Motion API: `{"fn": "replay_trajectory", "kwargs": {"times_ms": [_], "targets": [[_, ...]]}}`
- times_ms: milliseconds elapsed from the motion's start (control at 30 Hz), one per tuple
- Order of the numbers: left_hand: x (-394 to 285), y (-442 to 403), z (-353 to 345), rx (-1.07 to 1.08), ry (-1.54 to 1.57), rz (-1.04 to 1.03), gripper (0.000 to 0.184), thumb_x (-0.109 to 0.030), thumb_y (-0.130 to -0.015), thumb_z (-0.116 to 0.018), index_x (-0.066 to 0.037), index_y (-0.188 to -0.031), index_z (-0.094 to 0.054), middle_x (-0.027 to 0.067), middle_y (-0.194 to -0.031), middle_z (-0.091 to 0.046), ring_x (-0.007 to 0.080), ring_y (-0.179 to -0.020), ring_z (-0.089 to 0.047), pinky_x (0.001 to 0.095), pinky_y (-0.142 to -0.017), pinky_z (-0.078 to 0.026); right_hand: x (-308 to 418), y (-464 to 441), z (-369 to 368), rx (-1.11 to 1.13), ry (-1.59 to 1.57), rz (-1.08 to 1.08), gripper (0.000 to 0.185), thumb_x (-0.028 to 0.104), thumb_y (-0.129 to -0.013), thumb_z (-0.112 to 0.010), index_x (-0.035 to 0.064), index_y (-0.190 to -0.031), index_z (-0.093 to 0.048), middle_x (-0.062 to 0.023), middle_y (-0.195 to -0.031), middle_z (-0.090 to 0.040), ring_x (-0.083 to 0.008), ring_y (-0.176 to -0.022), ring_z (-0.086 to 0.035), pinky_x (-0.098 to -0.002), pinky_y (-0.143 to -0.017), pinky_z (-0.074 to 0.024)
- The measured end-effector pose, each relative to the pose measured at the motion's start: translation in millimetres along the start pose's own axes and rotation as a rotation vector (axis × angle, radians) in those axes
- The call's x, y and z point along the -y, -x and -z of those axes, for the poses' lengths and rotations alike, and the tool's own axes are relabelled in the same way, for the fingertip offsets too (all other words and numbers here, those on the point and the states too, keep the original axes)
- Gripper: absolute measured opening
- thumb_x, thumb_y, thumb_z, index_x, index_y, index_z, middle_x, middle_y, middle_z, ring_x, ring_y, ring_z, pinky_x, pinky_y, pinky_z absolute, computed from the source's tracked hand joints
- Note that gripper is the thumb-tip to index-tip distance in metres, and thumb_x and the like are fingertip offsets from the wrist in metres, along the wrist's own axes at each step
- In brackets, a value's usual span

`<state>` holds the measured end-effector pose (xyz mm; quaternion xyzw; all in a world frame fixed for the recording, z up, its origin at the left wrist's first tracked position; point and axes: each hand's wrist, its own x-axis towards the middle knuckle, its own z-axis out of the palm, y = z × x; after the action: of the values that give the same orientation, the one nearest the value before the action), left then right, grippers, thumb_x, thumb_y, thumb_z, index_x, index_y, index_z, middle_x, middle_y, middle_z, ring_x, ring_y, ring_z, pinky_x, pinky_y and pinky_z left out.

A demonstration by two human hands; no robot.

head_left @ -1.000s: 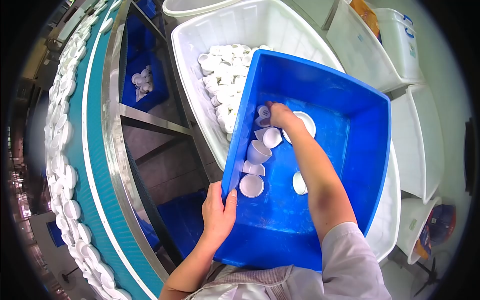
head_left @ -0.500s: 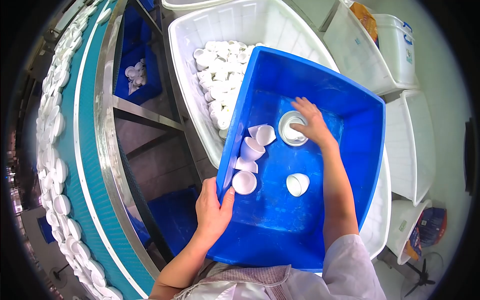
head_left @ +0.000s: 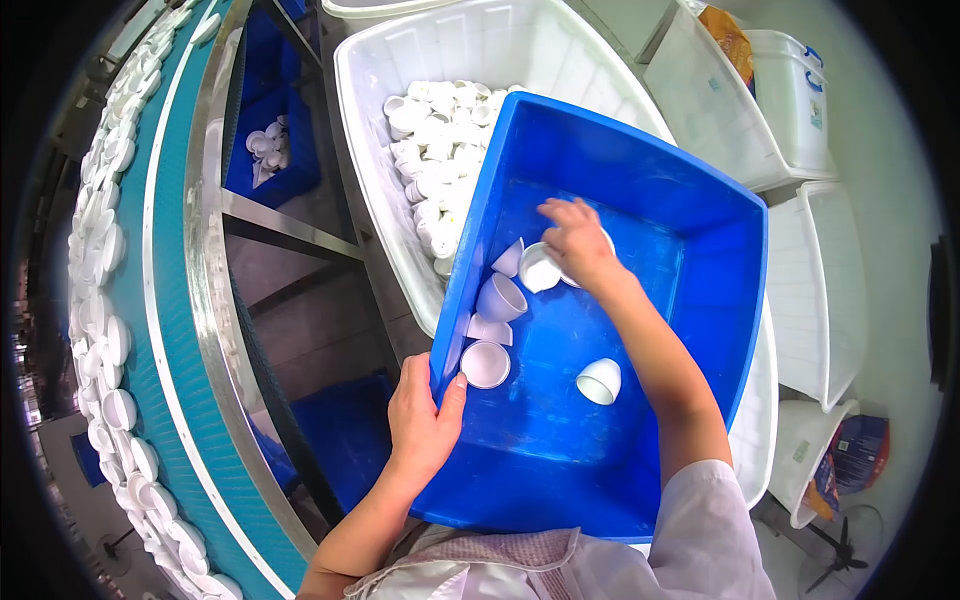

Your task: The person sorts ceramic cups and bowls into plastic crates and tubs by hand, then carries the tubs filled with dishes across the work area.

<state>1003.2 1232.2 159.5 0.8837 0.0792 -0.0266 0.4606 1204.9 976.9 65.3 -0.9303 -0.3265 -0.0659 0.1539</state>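
Note:
My left hand (head_left: 426,412) grips the left rim of a large blue bin (head_left: 735,195), thumb inside. My right hand (head_left: 580,240) reaches into the bin, fingers bent over a white dish (head_left: 607,245) and beside a small white piece (head_left: 540,268); what its fingertips touch is hidden. Along the left inner wall are a pointed white piece (head_left: 509,258), a tilted white cup (head_left: 502,298), an angular white piece (head_left: 490,330) and a round white cup (head_left: 486,364). Another white cup (head_left: 599,382) lies tipped on the bin's floor.
A white tub (head_left: 362,120) holding many white pieces (head_left: 445,150) stands behind the blue bin. At the left runs a green conveyor (head_left: 178,250) lined with white pieces, beside a metal frame (head_left: 290,222). More white bins (head_left: 815,290) stand at the right.
My right hand went from the upper left wall to the round dish, then back left. A piece by the wall has shifted right. The lone cup has turned. My left hand stays on the rim.

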Motion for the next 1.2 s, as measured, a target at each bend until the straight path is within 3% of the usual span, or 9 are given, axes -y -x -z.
{"fn": "replay_trajectory", "kwargs": {"times_ms": [167,333,433,500,633,767,967,1067,1200], "targets": [[-0.5,0.4,-1.4,0.005,0.013,-0.007,0.032,-0.020,-0.089,-0.065,-0.001,-0.110,-0.052,0.0159,-0.094,-0.056,0.0351,-0.081,-0.059,0.0424,-0.069,-0.047,-40.0,34.9,24.5,0.066,-0.210,-0.571,0.021,0.011,-0.073,-0.071,0.0047,-0.093,-0.074,-0.0155,-0.134,-0.056,-0.0333,-0.128,-0.047,-0.0424,-0.107,-0.0383],[2.0,4.0,-0.2,0.001,0.013,0.011,0.032,-0.019,-0.089,-0.065,0.000,-0.110,-0.052,0.0160,-0.095,-0.056,0.0350,-0.081,-0.059,0.0424,-0.069,-0.047,-22.9,14.6,22.4,-0.033,-0.096,-0.363,0.028,0.011,-0.074,-0.073,0.0037,-0.101,-0.072,-0.0151,-0.132,-0.057,-0.0326,-0.123,-0.052,-0.0400,-0.105,-0.0425],[1.2,2.2,1.2,-0.001,0.009,0.018,0.031,-0.018,-0.089,-0.065,0.000,-0.111,-0.052,0.0160,-0.095,-0.059,0.0316,-0.082,-0.061,0.0403,-0.071,-0.048,-5.0,-15.1,-3.5,0.023,-0.091,-0.237,0.026,0.014,-0.074,-0.072,0.0070,-0.099,-0.071,-0.0107,-0.115,-0.066,-0.0290,-0.114,-0.057,-0.0432,-0.095,-0.0453],[0.4,1.7,1.4,0.011,-0.017,0.053,0.029,-0.016,-0.090,-0.064,-0.001,-0.112,-0.053,0.0158,-0.096,-0.063,0.0248,-0.085,-0.065,0.0365,-0.077,-0.050,2.2,-37.9,-21.3,0.244,0.013,-0.299,0.033,0.015,-0.074,-0.073,0.0078,-0.106,-0.070,-0.0115,-0.114,-0.066,-0.0299,-0.112,-0.059,-0.0445,-0.093,-0.0463],[2.8,0.1,0.6,-0.001,0.028,0.030,0.030,-0.017,-0.087,-0.066,-0.001,-0.109,-0.052,0.0151,-0.093,-0.056,0.0337,-0.078,-0.059,0.0411,-0.068,-0.047,-1.4,-69.3,-57.3,0.598,0.032,-0.301,0.044,0.017,-0.072,-0.074,0.0109,-0.115,-0.067,-0.0124,-0.113,-0.067,-0.0310,-0.110,-0.061,-0.0489,-0.092,-0.0452],[-0.8,-0.2,1.1,0.016,0.026,0.020,0.028,-0.016,-0.087,-0.066,-0.002,-0.106,-0.053,0.0140,-0.092,-0.056,0.0329,-0.078,-0.060,0.0411,-0.069,-0.047,-10.0,-66.0,-97.7,0.698,0.136,-0.274,0.025,0.016,-0.080,-0.064,0.0149,-0.104,-0.070,-0.0122,-0.104,-0.069,-0.0332,-0.106,-0.063,-0.0530,-0.089,-0.0439],[1.8,0.2,2.4,-0.003,0.027,0.001,0.029,-0.017,-0.087,-0.066,-0.002,-0.107,-0.053,0.0152,-0.093,-0.056,0.0352,-0.081,-0.060,0.0421,-0.070,-0.048,-1.1,-55.2,-21.6,0.239,-0.046,-0.248,0.012,0.010,-0.078,-0.060,0.0085,-0.088,-0.066,-0.0153,-0.084,-0.068,-0.0357,-0.081,-0.066,-0.0411,-0.072,-0.0511],[4.1,0.5,2.8,0.005,0.026,0.007,0.030,-0.019,-0.087,-0.066,-0.001,-0.107,-0.052,0.0157,-0.094,-0.056,0.0357,-0.082,-0.060,0.0424,-0.070,-0.048,4.0,-39.0,39.9,0.204,-0.169,-0.455,0.012,0.012,-0.080,-0.057,0.0080,-0.087,-0.066,-0.0191,-0.086,-0.066,-0.0362,-0.083,-0.065,-0.0426,-0.073,-0.0513],[6.1,1.1,1.6,0.008,0.024,0.006,0.031,-0.019,-0.087,-0.066,0.000,-0.108,-0.052,0.0163,-0.095,-0.056,0.0362,-0.082,-0.060,0.0428,-0.070,-0.047,-18.4,-11.1,45.2,0.341,-0.275,-0.682,0.013,0.009,-0.080,-0.061,0.0070,-0.091,-0.067,-0.0177,-0.085,-0.066,-0.0362,-0.083,-0.065,-0.0435,-0.073,-0.0514]]}}
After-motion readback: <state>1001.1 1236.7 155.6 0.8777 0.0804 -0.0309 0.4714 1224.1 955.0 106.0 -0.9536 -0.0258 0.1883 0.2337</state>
